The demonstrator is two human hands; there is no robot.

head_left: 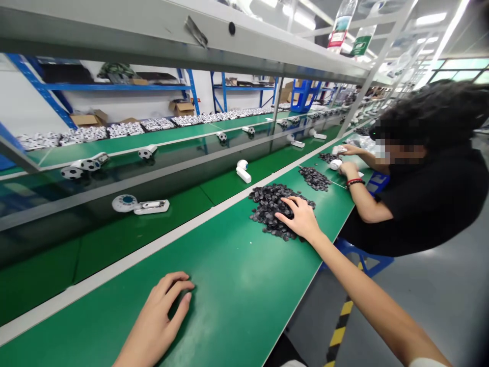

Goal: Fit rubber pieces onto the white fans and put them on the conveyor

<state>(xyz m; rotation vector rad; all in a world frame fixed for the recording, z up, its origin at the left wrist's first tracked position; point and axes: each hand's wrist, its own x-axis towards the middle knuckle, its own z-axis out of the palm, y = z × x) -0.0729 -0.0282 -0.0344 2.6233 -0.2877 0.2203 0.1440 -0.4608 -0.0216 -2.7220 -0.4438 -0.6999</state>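
My right hand (300, 218) reaches over a pile of small dark, flat pieces (267, 206) on the green tabletop (229, 290). Its fingers are spread and the tips touch the pile; no piece shows lifted in them. Nearer to me, my left hand (162, 311) rests on bare green surface, lightly curled with thumb and fingers apart, holding nothing. Across the white strip, a white device with a round head (141, 205) lies on the green conveyor belt (183, 214). A similar white device (243, 172) lies further along it.
A co-worker in a black shirt (428, 199) sits at the right, hands on a white device (336, 164). A smaller dark pile (314, 178) lies between us. Football-patterned devices (147, 153) sit beyond the belt. Overhead runs a white shelf beam (153, 35).
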